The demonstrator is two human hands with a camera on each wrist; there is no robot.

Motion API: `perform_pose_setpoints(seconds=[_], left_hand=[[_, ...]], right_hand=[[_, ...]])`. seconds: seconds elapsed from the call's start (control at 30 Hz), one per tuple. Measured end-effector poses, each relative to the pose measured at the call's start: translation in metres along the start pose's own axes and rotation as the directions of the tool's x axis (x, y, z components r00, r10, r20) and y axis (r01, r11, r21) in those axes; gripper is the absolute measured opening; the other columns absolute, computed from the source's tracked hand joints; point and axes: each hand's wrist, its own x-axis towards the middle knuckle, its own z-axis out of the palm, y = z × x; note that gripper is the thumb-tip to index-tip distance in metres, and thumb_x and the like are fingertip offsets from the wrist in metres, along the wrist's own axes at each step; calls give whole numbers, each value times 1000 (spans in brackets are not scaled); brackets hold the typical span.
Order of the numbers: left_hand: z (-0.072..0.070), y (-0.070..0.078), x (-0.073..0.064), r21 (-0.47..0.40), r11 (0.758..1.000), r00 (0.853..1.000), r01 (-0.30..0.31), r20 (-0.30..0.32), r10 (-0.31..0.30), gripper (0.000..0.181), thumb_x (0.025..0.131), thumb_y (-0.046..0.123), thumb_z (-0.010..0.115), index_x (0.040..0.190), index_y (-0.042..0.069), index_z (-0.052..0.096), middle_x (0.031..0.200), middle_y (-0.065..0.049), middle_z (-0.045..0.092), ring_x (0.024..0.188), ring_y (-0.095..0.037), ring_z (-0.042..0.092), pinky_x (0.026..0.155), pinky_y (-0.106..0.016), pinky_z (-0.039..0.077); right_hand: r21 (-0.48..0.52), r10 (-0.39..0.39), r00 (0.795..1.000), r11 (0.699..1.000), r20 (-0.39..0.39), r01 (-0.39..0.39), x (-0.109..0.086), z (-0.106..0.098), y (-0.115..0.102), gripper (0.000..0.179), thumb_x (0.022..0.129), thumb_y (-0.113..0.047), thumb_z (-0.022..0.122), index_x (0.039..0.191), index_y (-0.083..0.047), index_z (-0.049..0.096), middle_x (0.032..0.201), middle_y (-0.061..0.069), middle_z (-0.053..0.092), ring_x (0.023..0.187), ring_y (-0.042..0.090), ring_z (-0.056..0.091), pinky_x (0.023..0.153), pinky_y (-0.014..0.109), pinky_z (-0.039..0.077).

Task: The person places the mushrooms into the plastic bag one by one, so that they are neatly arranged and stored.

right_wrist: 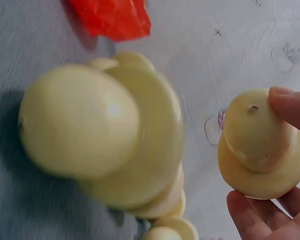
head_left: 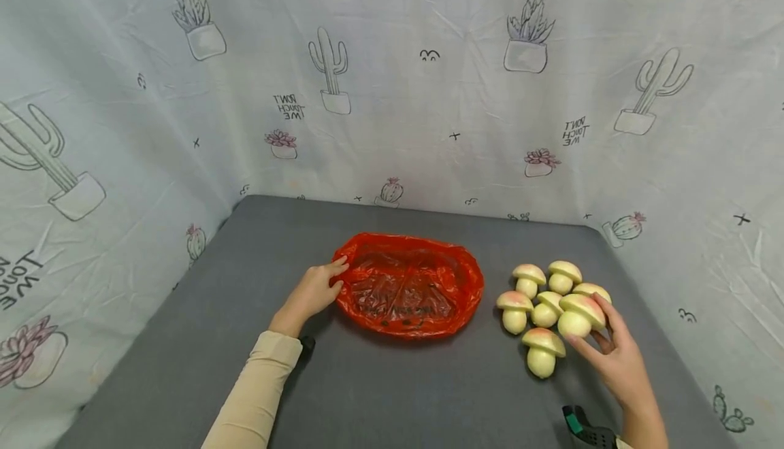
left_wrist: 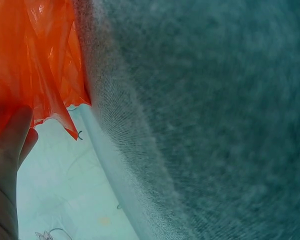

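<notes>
A red plastic bag (head_left: 404,292) lies spread on the table with its mouth open upward. My left hand (head_left: 312,292) is at its left rim, fingers over the edge and thumb below. In the left wrist view, a finger (left_wrist: 12,137) overlaps the orange-looking plastic (left_wrist: 40,55). With thumb and fingertips my right hand (head_left: 621,354) grips a toy mushroom (head_left: 578,316), pale yellow with a pinkish cap top. The right wrist view shows this held mushroom (right_wrist: 257,135) stem toward the camera. Several similar mushrooms (head_left: 542,354) stand grouped left of and behind that hand.
The grey table (head_left: 245,272) ends in a far edge beyond the bag. A white curtain (head_left: 404,95) with cactus drawings hangs behind and along both sides. Dark bands are on both wrists, the right band (head_left: 588,428) having a green patch.
</notes>
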Motion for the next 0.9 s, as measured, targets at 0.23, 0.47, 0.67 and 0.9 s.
perform_pose_setpoints(seconds=[0.23,0.47,0.67,0.9], left_hand=[[2,0,3,-36,999,999,10,35,-9,43,88,1,58,131,-4,55,143,-17,45,44,-7,19,46,-22,25],[4,1,8,-17,1000,1000,-9,29,10,43,87,1,58,130,-3,55,143,-17,45,43,-7,16,43,-22,24],[1,2,9,-24,1000,999,-9,33,10,43,88,1,58,130,-4,55,143,-17,45,43,-8,16,43,-22,23],[2,3,7,-25,1000,999,-4,46,5,43,88,2,57,130,-4,55,142,-16,46,44,-8,16,44,-22,22]], right_hand=[[-1,-79,996,997,50,80,16,15,-10,87,81,12,65,152,-13,21,142,-13,33,121,-11,37,90,4,35],[80,-126,985,990,118,117,35,28,-25,85,81,12,64,151,-13,24,140,-11,39,120,-5,42,91,7,37],[106,-122,981,989,149,107,47,39,-35,83,81,10,64,151,-15,26,149,-2,32,127,-6,35,93,7,35],[114,-135,976,987,172,117,53,54,-37,80,81,9,65,150,-9,28,149,10,35,123,-6,39,92,10,36]])
